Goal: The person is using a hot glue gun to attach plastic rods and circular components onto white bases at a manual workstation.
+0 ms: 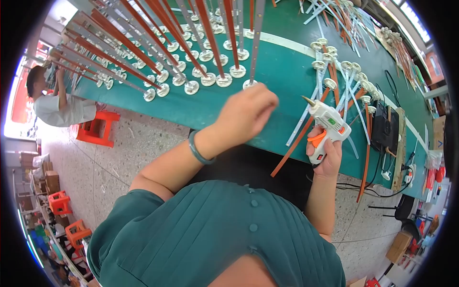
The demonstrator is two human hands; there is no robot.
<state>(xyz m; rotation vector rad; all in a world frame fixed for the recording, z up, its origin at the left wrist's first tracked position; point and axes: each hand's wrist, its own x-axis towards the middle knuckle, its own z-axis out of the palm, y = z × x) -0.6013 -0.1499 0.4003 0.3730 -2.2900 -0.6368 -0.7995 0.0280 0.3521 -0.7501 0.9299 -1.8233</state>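
Note:
My right hand (330,162) grips a white hot glue gun (329,118) with an orange trigger, its brass nozzle pointing up and left over the green table (282,112). Fingers curled, my left hand (244,115) is at the table's near side, just in front of the round white base of an upright grey strip (255,52). Whatever its fingertips hold or touch is hidden behind the hand. Left of it stand many upright grey and red-brown strips (210,38), each on a round white base (207,79). Beside the glue gun lie loose strips (297,128) with white discs at their ends.
A black box-like device (385,126) with cables sits at the right, by a wooden board (398,153). More strips (334,19) are heaped at the far right. Another person (57,95) works at the left end, near a red-orange stool (98,128). A power strip (409,174) lies at the right edge.

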